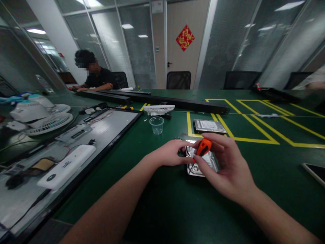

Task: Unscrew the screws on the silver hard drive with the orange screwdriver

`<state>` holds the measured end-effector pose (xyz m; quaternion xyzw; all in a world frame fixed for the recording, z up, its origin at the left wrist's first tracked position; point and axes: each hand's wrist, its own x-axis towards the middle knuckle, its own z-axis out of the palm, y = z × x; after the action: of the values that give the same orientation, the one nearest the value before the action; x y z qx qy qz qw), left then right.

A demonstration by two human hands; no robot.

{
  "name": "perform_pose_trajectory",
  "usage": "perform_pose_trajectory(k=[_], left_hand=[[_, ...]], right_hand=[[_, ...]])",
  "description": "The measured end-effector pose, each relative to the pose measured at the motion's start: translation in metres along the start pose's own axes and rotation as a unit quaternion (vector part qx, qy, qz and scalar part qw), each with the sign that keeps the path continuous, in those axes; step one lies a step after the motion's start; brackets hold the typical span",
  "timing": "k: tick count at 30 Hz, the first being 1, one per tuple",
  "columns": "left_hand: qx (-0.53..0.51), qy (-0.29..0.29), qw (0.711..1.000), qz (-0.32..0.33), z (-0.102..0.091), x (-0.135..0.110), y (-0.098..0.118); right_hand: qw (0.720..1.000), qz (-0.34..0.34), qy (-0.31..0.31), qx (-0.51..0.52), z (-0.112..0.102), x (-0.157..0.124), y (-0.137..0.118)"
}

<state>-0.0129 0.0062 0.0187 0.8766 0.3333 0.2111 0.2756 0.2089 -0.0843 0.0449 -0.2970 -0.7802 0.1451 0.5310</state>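
My right hand (228, 166) grips an orange and black screwdriver (204, 146) between thumb and fingers. Its thin shaft slants down toward the lower left part of a silver hard drive (196, 170) lying on the table. From the left, my left hand (175, 152) is curled at the drive's left side, thumb and forefinger reaching over it close to the screwdriver's lower end. Both hands and the tool cover much of the drive. A second hard drive (208, 126) lies just beyond, inside yellow tape lines.
A clear plastic cup (156, 126) and a small white fan (158, 109) stand ahead. Left lies a large panel (119, 118) carrying a white device (67, 166). Long black bars (177, 103) cross the table. A phone (315, 173) is at right; a person (99, 76) sits opposite.
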Motion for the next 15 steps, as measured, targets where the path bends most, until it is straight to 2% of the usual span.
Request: perform_pose_trajectory(k=[10, 15], left_hand=[[-0.005, -0.005, 1.000, -0.006, -0.0001, -0.0004, -0.0011], [-0.011, -0.005, 1.000, -0.011, -0.0015, -0.0008, 0.0015]], right_hand=[[0.999, -0.016, 0.017, -0.024, 0.0001, 0.0018, 0.0022], [0.999, -0.027, 0.007, -0.026, -0.0011, 0.0024, 0.0011]])
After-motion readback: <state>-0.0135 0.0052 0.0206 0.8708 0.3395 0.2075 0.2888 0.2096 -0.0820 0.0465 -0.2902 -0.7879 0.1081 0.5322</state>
